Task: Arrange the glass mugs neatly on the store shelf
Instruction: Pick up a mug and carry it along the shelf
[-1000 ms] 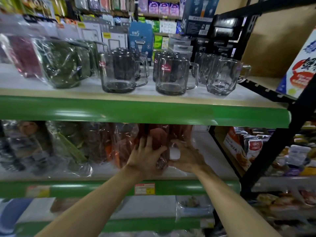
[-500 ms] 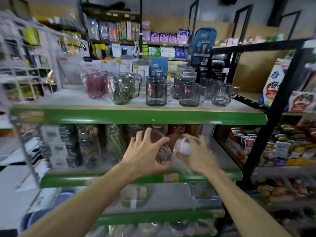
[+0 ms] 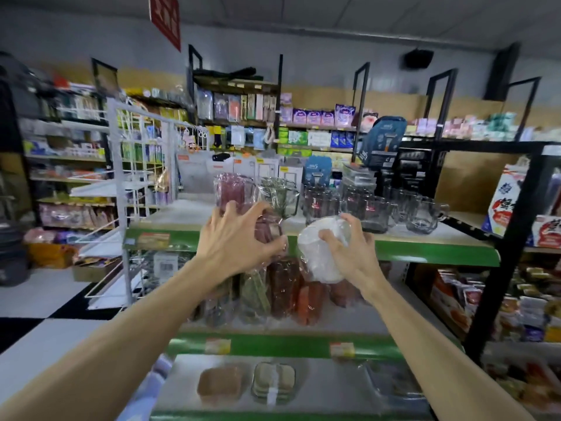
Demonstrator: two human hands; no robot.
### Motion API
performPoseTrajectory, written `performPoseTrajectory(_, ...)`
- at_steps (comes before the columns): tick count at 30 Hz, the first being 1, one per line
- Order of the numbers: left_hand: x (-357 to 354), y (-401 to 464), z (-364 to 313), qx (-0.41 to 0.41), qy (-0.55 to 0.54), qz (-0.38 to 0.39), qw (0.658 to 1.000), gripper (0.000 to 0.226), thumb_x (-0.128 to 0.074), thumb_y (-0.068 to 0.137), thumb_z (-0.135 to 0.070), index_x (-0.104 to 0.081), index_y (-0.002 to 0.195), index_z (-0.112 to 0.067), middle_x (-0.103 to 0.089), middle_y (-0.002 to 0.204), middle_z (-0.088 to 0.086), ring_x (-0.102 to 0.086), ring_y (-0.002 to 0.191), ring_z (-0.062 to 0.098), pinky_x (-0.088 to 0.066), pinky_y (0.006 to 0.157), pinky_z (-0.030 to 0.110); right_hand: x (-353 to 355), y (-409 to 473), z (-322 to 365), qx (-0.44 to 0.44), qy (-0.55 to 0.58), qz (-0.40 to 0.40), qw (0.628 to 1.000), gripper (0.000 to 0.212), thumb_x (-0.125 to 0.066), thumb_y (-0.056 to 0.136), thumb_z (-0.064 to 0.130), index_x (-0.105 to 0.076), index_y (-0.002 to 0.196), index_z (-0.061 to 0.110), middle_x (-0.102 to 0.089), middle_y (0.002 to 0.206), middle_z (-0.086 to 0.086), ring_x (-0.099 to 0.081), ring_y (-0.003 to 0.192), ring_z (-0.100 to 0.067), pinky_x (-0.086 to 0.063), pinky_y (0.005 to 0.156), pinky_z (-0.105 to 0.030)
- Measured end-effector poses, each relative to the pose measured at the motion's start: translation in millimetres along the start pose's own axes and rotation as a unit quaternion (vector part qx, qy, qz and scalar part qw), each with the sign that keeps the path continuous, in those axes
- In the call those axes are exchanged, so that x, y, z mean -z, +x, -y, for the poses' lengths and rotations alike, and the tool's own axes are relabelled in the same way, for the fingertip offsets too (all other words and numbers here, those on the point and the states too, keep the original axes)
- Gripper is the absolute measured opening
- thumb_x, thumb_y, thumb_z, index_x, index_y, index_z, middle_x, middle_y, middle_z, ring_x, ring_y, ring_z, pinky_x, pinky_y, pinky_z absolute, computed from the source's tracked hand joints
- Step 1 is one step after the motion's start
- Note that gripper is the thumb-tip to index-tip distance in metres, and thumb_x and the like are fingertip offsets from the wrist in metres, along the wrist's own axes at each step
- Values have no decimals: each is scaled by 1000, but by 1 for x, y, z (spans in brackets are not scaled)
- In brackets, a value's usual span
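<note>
My left hand grips a plastic-wrapped reddish mug, held in front of the green edge of the top shelf. In my right hand is a white plastic-wrapped mug, tilted, at the same height. On the top shelf stand a wrapped pink mug, a wrapped green mug and several clear glass mugs in rows to the right. More wrapped coloured mugs fill the shelf below.
A black metal rack with boxed goods stands close on the right. A white wire rack stands on the left beside the aisle floor. The bottom shelf holds flat packed items. Further shelves of goods line the back wall.
Both hands have lifted a wrapped mug each out of the middle shelf up to the top shelf's edge. The view has pulled back and risen.
</note>
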State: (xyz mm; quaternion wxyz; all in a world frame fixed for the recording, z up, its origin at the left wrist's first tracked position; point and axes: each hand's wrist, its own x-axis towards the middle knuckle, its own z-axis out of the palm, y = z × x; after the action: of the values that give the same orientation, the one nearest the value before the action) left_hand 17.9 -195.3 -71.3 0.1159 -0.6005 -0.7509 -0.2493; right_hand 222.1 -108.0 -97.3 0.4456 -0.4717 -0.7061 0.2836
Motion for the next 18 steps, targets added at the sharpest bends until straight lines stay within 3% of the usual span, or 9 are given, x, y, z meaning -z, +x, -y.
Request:
performPoseTrajectory(5,14,45,19,36,39,-44,998,79,-49,75,-84,-34,143,-48,-48,140,22,-45,127,46,-43,99,53,-10,27,22,-12,101,10,995,62,-59,89,51,-31,144,42,-31,153,-7,-25,135,-18,-30,100,-44)
performPoseTrajectory(10,3,103,38,76,69,-42,994,77,-49,73,-85,-41,140,-47,-50,138,26,-47,126,49,-40,103,56,-15,64,29,1,134,18,991,65,-58,90,48,-28,147,39,-28,155,-10,-17,147,-26,-24,114,-53)
performPoseTrajectory(15,-26,146,54,100,106,0,989,84,-51,74,-83,-36,146,-43,-43,145,32,-38,134,54,-34,107,62,-29,91,33,11,140,34,989,75,-58,76,64,-28,142,46,-32,154,-5,-36,138,-32,-32,108,-66)
performPoseTrajectory(18,-38,157,61,108,133,16,985,86,-50,77,-83,-34,149,-38,-43,146,32,-39,135,51,-33,108,60,-36,102,33,8,144,47,988,77,-58,74,67,-28,141,46,-35,152,-3,-47,128,-30,-44,100,-57)
